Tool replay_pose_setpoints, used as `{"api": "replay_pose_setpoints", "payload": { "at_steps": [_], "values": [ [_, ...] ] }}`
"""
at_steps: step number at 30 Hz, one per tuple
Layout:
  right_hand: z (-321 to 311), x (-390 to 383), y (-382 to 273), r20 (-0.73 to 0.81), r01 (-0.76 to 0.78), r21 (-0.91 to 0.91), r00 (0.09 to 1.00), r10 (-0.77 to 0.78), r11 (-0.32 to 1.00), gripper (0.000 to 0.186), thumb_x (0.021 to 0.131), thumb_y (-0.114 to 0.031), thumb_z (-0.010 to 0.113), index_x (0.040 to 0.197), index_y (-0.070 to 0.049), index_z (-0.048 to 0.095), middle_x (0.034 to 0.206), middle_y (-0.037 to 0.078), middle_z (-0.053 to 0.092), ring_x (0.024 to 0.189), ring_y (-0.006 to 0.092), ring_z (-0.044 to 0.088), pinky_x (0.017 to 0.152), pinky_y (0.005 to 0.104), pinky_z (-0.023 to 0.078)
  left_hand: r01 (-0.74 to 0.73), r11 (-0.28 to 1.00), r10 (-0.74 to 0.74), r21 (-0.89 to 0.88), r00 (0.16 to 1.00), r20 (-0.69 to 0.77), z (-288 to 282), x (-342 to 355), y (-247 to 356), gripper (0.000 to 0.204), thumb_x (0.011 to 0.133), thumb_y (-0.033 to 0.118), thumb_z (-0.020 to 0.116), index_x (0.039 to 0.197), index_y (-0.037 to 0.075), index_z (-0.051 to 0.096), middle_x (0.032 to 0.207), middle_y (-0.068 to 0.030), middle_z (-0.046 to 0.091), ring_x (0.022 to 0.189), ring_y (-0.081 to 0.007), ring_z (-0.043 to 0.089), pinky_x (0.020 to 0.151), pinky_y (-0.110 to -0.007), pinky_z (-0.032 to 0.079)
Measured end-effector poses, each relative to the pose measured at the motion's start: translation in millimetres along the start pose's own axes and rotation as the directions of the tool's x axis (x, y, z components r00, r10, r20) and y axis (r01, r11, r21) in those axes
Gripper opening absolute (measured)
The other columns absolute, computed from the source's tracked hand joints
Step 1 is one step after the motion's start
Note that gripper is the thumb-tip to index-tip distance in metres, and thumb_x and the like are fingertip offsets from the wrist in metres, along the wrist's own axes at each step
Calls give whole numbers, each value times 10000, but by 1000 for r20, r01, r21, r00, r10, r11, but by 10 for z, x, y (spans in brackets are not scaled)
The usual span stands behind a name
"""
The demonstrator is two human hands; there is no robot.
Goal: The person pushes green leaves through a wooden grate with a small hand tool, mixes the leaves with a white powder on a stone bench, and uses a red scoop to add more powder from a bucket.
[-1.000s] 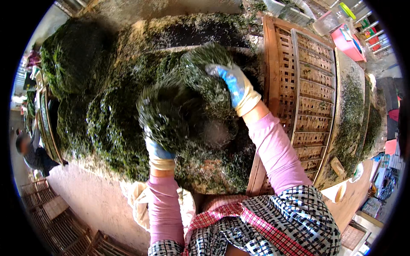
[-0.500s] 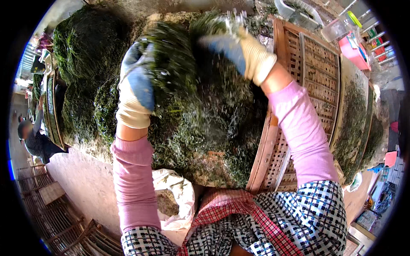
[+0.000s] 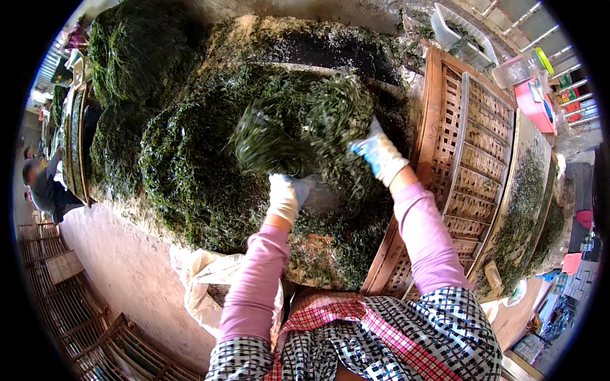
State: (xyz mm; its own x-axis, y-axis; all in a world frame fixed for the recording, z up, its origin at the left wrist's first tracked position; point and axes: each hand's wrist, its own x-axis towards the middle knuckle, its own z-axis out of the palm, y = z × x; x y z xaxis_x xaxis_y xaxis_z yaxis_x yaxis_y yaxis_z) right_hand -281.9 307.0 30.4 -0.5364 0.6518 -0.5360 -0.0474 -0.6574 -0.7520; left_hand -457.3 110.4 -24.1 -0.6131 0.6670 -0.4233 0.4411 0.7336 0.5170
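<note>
My left hand (image 3: 286, 195), in a cream and blue glove, is at the lower edge of a blurred green clump of stringy seaweed-like strands (image 3: 270, 140); its fingers are smeared and partly hidden. My right hand (image 3: 381, 155), gloved alike, has thumb and fingers apart beside a second, paler clump (image 3: 337, 108); whether it touches the strands is unclear. Both clumps are over a broad, wet, dark green pile (image 3: 178, 165) spread on the worktop (image 3: 143, 216).
Wooden lattice racks (image 3: 470, 171) lie at right, with a white tray (image 3: 460, 35) and pink container (image 3: 534, 105) beyond. A taller green heap (image 3: 140, 51) is at back left. A white sack (image 3: 197, 273) is below the front edge. Another person (image 3: 44, 190) stands at far left.
Since half a second ago, both hands have come down toward me, the left also rightward. The clumps have shifted down and apart in blurred motion. The view has shifted slightly.
</note>
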Motion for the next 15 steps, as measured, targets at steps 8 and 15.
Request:
{"api": "replay_pose_setpoints", "payload": {
  "at_steps": [8,15],
  "values": [
    [599,-765,-2,170,167,32,971,-170,985,501,1044,-422,364,1331,-30,485,1116,193,645,723,233,632,643,313,549,-71,514,26,-855,997,-67,-512,-599,152,212,929,184,657,1021,-3,701,820,-40,705,650,-145,618,598,-299,520],
    [1063,-1869,-1503,584,887,-305,462,-668,348,567,1021,-510,407,1231,-11,576,1169,129,659,1156,239,601,1077,409,408,-596,282,508,-752,757,-410,-2174,-1515,1044,442,965,319,552,1235,-25,619,998,-142,722,872,-176,698,815,-281,559]
  ]
}}
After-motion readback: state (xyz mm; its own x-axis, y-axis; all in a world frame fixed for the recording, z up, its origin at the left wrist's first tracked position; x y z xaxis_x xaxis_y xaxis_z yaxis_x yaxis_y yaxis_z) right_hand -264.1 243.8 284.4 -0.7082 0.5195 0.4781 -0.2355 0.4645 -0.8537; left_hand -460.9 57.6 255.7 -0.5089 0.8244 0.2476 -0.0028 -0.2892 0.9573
